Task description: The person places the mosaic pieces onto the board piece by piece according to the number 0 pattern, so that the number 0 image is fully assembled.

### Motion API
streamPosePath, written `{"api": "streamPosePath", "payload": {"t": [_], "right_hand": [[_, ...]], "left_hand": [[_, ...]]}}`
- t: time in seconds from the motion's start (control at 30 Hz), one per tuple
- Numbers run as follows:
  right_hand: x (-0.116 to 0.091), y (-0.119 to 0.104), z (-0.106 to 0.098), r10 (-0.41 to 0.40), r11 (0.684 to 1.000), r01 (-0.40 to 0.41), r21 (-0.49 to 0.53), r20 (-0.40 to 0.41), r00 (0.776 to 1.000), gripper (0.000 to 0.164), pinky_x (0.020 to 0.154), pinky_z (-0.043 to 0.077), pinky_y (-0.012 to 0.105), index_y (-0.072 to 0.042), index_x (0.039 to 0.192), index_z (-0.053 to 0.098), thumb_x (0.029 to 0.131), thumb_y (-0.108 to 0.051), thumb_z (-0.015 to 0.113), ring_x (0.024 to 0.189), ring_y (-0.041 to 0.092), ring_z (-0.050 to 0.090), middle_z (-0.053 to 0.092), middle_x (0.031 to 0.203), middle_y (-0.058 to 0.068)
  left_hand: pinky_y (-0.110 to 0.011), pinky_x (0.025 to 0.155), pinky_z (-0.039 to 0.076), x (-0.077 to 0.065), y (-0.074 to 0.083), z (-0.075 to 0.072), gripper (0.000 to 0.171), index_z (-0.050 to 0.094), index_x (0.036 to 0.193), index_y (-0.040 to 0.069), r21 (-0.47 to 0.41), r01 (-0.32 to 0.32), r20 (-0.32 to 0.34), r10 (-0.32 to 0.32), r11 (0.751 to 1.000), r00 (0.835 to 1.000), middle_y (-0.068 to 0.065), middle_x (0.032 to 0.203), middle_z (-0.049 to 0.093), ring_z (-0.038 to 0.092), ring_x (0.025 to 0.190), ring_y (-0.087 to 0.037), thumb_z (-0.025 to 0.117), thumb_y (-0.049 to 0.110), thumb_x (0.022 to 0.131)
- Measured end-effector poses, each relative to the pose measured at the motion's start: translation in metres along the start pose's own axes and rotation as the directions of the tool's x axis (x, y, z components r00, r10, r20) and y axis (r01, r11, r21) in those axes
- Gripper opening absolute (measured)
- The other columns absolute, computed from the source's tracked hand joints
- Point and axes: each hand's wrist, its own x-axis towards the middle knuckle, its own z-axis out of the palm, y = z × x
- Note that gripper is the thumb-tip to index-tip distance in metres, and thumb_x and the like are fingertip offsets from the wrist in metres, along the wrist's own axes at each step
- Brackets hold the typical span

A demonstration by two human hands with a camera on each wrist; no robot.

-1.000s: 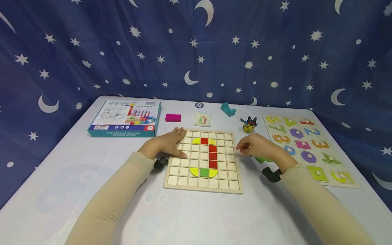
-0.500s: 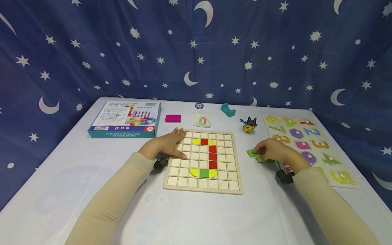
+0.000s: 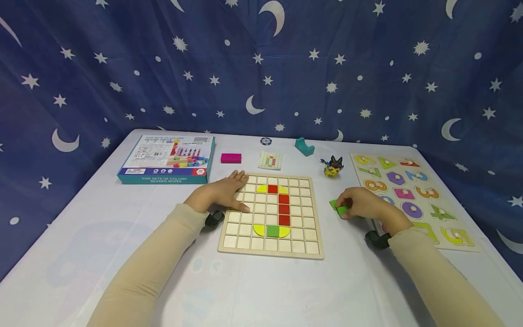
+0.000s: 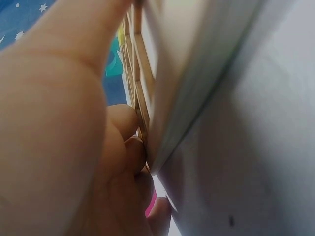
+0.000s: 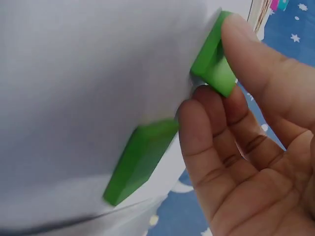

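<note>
My left hand (image 3: 222,193) rests on the left edge of a wooden grid board (image 3: 292,245), its fingers spread and straight. Red squares (image 3: 283,209), a green square (image 3: 273,231) and yellow quarter rounds (image 3: 259,230) lie in the board's cells. To the right of the board, my right hand (image 3: 361,202) pinches a green square tile (image 5: 216,61) between thumb and fingertips, low over the table. Another green tile (image 5: 140,160) lies on the cloth by the fingers in the right wrist view. One more green tile (image 3: 333,204) shows just left of the pinched one in the head view.
A number puzzle board (image 3: 445,229) lies right of the right hand. Behind the grid board are a pattern card (image 3: 270,160), a magenta block (image 3: 231,158), a teal block (image 3: 304,146) and a small figurine (image 3: 333,166). A boxed bead set (image 3: 165,159) lies at back left.
My right hand has moved right, from beside the grid board to the green tiles, and now pinches one, which has shifted slightly left. My left hand has stayed in place.
</note>
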Motion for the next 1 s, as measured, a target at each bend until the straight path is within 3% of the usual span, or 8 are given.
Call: {"api": "streamPosePath", "payload": {"t": [0.3,0.67,1.0], "right_hand": [[0.006,-0.019,-0.002,-0.052,0.999,0.052,0.001,0.016,0.999,0.01,0.063,0.04,0.028,-0.007,0.089,0.069,0.08,-0.005,0.068,0.071,0.015,0.048,0.056,0.074,0.0],[0.022,-0.044,0.003,-0.136,0.987,0.134,0.083,0.011,0.991,0.012,0.057,0.04,0.026,-0.003,0.091,0.069,0.08,-0.003,0.068,0.064,0.013,0.047,0.056,0.072,0.001],[0.047,-0.081,0.014,-0.199,0.977,0.195,0.091,0.042,0.979,0.012,0.063,0.042,0.025,-0.006,0.093,0.07,0.081,-0.005,0.067,0.071,0.014,0.048,0.059,0.076,0.001]], "left_hand": [[-0.049,0.114,0.005,0.0,-0.001,0.0,0.106,0.007,0.148,0.003,-0.006,0.0,0.001,0.0,1.0,1.0,-0.015,0.155,-0.002,-0.007,0.141,-0.033,0.066,0.054,0.077],[-0.049,0.114,0.006,0.001,-0.001,0.001,0.106,0.007,0.148,0.004,-0.004,0.004,0.004,-0.003,1.0,1.0,-0.014,0.155,-0.001,-0.007,0.142,-0.032,0.066,0.054,0.077],[-0.048,0.114,0.006,0.001,-0.002,0.0,0.106,0.007,0.148,0.002,-0.001,0.004,0.01,-0.004,1.0,1.0,-0.015,0.155,-0.002,-0.007,0.141,-0.033,0.066,0.055,0.077]]}}
